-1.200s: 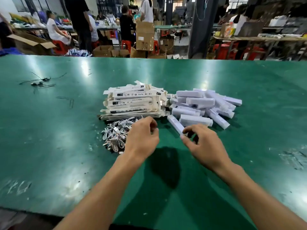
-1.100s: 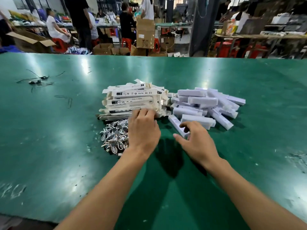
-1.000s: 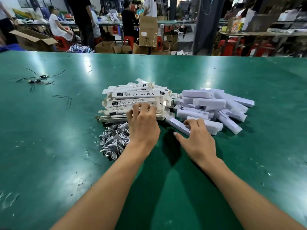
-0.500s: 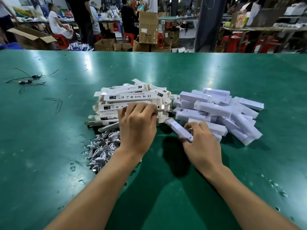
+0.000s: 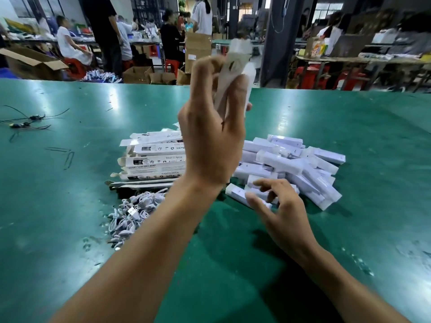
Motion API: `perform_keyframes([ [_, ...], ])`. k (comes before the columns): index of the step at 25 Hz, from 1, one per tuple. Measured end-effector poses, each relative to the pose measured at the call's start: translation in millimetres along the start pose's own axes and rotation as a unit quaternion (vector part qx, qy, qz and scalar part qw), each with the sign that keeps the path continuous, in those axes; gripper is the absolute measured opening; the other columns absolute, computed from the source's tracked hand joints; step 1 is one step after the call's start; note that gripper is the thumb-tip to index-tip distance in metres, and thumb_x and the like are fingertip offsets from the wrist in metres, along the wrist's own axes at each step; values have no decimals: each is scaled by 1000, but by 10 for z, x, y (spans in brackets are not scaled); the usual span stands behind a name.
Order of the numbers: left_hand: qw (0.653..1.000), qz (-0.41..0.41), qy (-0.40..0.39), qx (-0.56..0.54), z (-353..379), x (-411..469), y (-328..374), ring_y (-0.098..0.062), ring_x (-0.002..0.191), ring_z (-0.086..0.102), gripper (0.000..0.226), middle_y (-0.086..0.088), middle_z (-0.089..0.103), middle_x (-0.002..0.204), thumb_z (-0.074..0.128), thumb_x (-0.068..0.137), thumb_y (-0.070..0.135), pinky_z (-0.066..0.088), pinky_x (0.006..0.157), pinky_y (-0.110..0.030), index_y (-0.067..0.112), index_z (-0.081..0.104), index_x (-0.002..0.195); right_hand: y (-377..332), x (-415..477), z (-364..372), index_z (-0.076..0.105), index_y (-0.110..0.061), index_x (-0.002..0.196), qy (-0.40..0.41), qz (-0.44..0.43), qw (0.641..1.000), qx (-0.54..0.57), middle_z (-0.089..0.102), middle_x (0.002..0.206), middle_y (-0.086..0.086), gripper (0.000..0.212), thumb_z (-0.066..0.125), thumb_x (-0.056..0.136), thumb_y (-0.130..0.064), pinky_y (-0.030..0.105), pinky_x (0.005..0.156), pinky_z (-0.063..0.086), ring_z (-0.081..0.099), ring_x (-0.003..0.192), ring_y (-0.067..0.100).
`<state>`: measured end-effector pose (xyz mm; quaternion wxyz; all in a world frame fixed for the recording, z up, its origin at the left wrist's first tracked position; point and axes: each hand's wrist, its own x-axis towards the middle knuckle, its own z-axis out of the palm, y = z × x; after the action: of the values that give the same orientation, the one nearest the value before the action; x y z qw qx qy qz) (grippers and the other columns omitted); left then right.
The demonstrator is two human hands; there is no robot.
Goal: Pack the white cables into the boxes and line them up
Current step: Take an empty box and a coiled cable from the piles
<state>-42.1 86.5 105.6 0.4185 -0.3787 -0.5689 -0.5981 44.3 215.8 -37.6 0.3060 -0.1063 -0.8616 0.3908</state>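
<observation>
Raised above the middle of the green table (image 5: 70,229), the left hand (image 5: 210,136) grips a flat box (image 5: 235,73) smeared by motion blur and hides the right ends of the stack of flat boxes (image 5: 151,159). Its forearm covers the right side of the cable pile (image 5: 130,215). The right hand (image 5: 279,206) has blurred fingers over a closed box (image 5: 235,192); whether they touch it cannot be told.

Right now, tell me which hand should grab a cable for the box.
Right, probably. The right hand is empty, fingers loose, while the left hand grips the raised box. The cables lie left of the left forearm, though.
</observation>
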Motion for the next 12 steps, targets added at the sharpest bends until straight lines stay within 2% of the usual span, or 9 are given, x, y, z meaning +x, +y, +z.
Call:
perform_keyframes([
  [1, 993, -114, 3, -43, 55, -107, 16, -5, 72, 71, 11, 7, 66, 95, 56, 101, 13, 62, 62, -33, 8, 49, 107, -67, -14, -10, 70, -27, 113, -11, 9, 997, 73, 68, 102, -12, 29, 67, 92, -47, 17, 76, 47, 62, 90, 4],
  [2, 968, -238, 12, -74, 98, -236, 7, -12, 71, 73, 9, 1, 68, 94, 56, 102, 17, 62, 62, -39, 14, 48, 105, -122, -36, -19, 70, -29, 114, -36, 26, 990, 134, 72, 101, -11, 32, 62, 92, -51, 17, 74, 49, 66, 89, 5],
  [4, 886, -442, 79, -114, 136, -479, -106, -22, 81, 74, 8, -7, 70, 98, 57, 101, 22, 63, 70, -38, 19, 50, 102, -153, -122, -15, 68, -33, 116, -95, 58, 977, 181, 74, 102, -17, 35, 68, 88, -54, 15, 75, 51, 70, 89, 5],
  [5, 841, -507, 127, -137, 139, -552, -170, -24, 87, 73, 8, -7, 71, 99, 59, 101, 23, 62, 76, -35, 20, 52, 101, -137, -169, -7, 66, -36, 117, -111, 63, 976, 176, 74, 101, -22, 38, 76, 84, -52, 13, 74, 51, 70, 88, 2],
  [6, 805, -549, 159, -162, 143, -602, -235, -23, 91, 71, 9, -7, 71, 100, 60, 100, 25, 60, 81, -34, 19, 53, 100, -116, -193, -1, 65, -36, 117, -110, 67, 978, 166, 74, 99, -24, 40, 81, 82, -47, 13, 73, 51, 70, 85, -1],
  [8, 774, -591, 133, -183, 131, -751, -332, -16, 87, 69, 10, -4, 71, 97, 62, 99, 25, 57, 77, -28, 17, 56, 101, -70, -182, 9, 67, -34, 116, -82, 84, 980, 162, 75, 94, -20, 36, 84, 83, -34, 19, 66, 53, 68, 73, 2],
  [10, 766, -611, 36, -198, 75, -977, -337, -12, 78, 69, 12, -9, 73, 99, 63, 98, 20, 58, 68, -27, 12, 62, 107, -44, -142, 10, 69, -34, 114, -81, 120, 968, 206, 76, 88, -12, 33, 80, 83, -34, 23, 54, 50, 62, 59, 6],
  [12, 762, -613, -73, -198, -6, -1186, -281, -16, 84, 72, 14, -8, 76, 102, 67, 95, 19, 61, 78, -36, 13, 69, 107, -16, -112, 4, 71, -32, 110, -114, 150, 945, 269, 72, 73, -9, 30, 77, 80, -34, 18, 47, 45, 56, 50, 5],
])
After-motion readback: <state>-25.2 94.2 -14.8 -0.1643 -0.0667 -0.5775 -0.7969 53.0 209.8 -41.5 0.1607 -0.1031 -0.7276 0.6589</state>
